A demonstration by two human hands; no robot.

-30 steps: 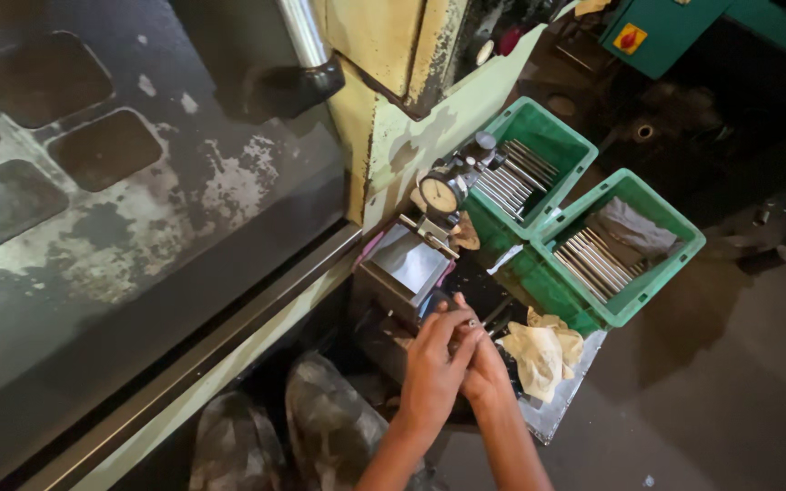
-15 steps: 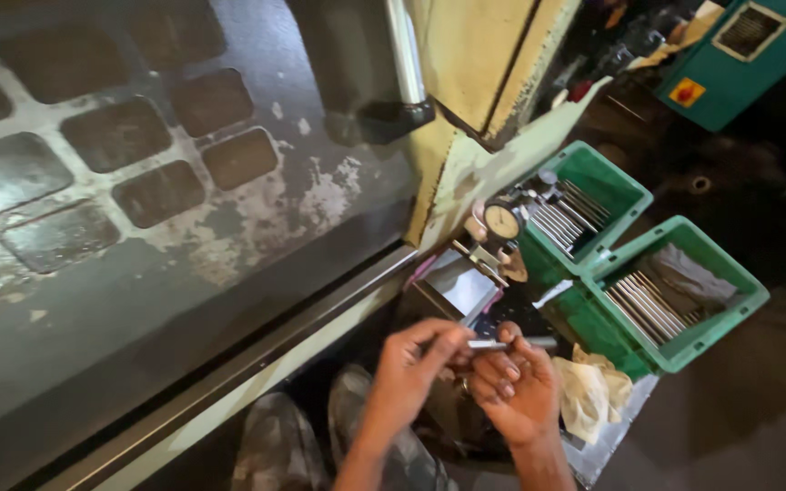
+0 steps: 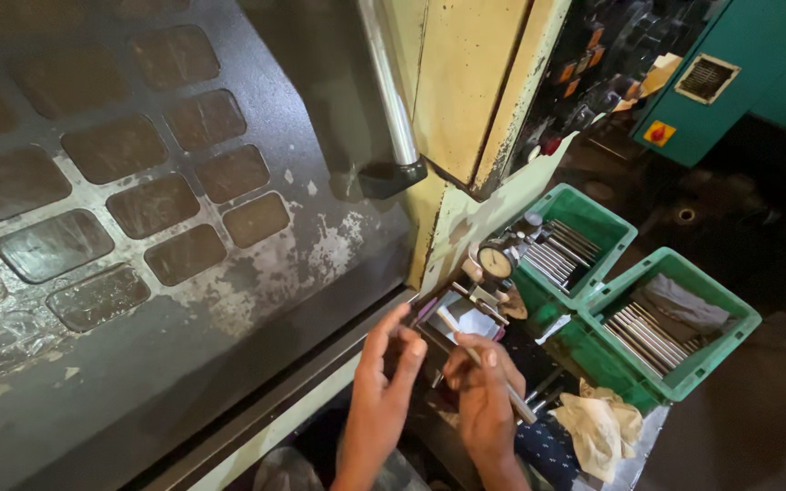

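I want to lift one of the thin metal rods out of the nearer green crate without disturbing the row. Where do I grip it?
Pinch a rod at one end, coming from above: the rods lie flat and packed side by side in the green crate, so only the tops and ends are free.

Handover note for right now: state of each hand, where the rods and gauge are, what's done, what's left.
Left hand: raised, fingers pinching something small at the tips; what it is cannot be told.
Right hand: shut on a thin metal rod.
Dial gauge stands just above the hands.
Near green crate and far green crate both hold rods.
Rag lies beside the right hand.
Done or left: cannot tell; one rod in hand.
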